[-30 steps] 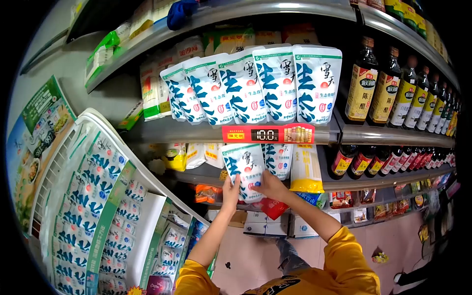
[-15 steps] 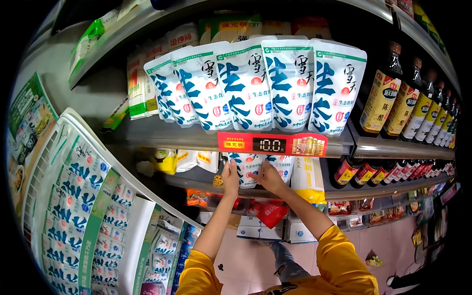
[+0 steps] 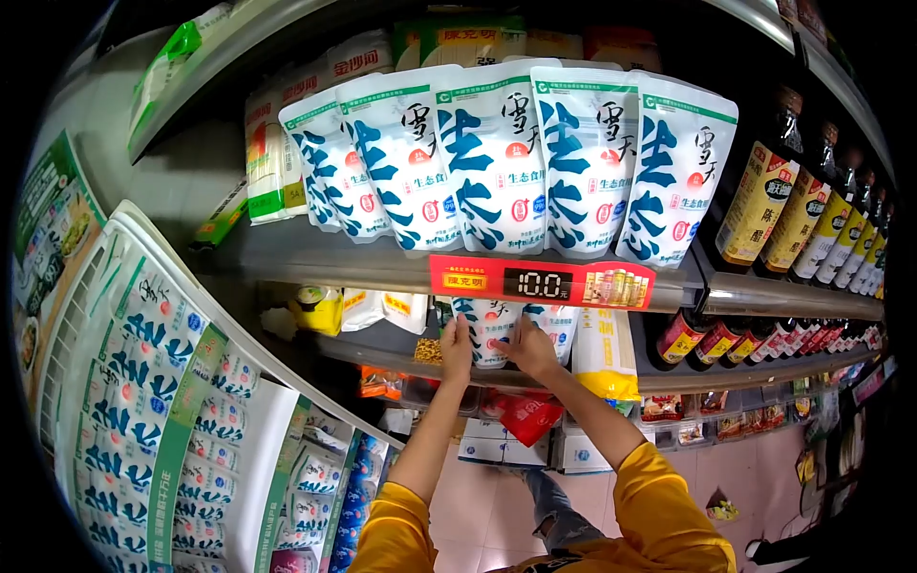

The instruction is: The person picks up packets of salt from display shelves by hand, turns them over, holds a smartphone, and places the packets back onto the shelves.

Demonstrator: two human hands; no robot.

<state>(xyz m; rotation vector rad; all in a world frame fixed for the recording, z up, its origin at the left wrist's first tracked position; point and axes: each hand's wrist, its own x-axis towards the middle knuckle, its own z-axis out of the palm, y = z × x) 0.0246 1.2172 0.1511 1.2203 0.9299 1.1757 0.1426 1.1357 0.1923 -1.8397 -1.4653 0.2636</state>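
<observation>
On the lower shelf, under the price strip, my left hand [image 3: 457, 351] grips the left edge of a white salt pouch [image 3: 485, 336] with blue lettering. My right hand [image 3: 528, 348] holds the same pouch at its right side, thumb across the front. The top of this pouch is partly hidden by the shelf edge above. A second salt pouch [image 3: 562, 329] stands right beside it, behind my right hand. Above, a row of several matching salt pouches [image 3: 492, 181] stands upright on the upper shelf.
A red price strip [image 3: 540, 283] runs along the upper shelf edge, just above my hands. Dark sauce bottles [image 3: 759, 201] stand to the right. Yellow-ended noodle packs [image 3: 607, 353] are right of my hands. A display rack [image 3: 172, 420] of salt pouches leans in at left.
The view has shifted slightly, so the upper pouches and bottles sit a little further right. Both hands keep their hold on the pouch, with little movement.
</observation>
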